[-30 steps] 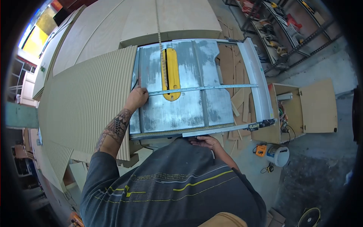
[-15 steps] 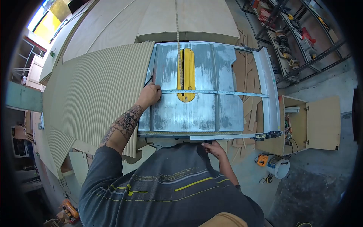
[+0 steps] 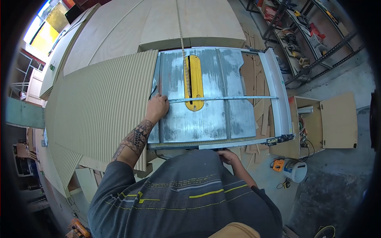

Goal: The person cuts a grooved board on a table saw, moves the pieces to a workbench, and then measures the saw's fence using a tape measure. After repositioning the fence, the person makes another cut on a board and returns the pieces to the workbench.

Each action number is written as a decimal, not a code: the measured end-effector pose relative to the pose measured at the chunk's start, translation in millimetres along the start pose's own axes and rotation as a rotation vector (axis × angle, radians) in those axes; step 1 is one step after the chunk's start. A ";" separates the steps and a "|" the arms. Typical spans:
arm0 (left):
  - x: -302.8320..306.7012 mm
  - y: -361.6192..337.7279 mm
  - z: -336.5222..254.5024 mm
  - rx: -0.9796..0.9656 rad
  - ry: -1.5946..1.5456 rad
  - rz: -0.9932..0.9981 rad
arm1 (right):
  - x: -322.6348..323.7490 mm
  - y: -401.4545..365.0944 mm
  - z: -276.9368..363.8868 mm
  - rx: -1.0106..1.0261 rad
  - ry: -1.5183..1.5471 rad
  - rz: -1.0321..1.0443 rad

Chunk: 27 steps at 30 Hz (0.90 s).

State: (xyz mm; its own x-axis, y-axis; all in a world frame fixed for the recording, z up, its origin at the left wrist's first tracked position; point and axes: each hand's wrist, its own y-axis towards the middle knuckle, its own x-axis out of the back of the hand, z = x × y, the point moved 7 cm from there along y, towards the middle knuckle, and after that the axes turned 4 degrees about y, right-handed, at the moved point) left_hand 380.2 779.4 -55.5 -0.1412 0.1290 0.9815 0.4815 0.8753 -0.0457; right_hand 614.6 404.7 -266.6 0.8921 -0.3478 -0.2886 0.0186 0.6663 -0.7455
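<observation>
A person's left hand curls its fingers closed, pinching the left end of a pale measuring strip. The strip lies left to right across a gray metal tabletop, crossing the near part of a slotted yellow insert and reaching a light metal rail on the right. The right hand is at the tabletop's near edge, its fingers partly hidden; whether it grips anything cannot be told. A ribbed beige panel lies left of the tabletop, beneath the tattooed left forearm.
</observation>
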 end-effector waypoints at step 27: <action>-4.3 2.2 9.5 -0.049 -0.035 -0.089 | -6.8 5.1 18.4 0.286 -0.723 -0.477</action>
State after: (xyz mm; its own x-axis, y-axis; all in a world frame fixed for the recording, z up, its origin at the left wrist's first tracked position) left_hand 373.6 785.2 -61.6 -0.2149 0.0691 0.9742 0.5075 0.8602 0.0509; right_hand 616.9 422.5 -257.5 0.8250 -0.1943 0.5307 0.4832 0.7296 -0.4840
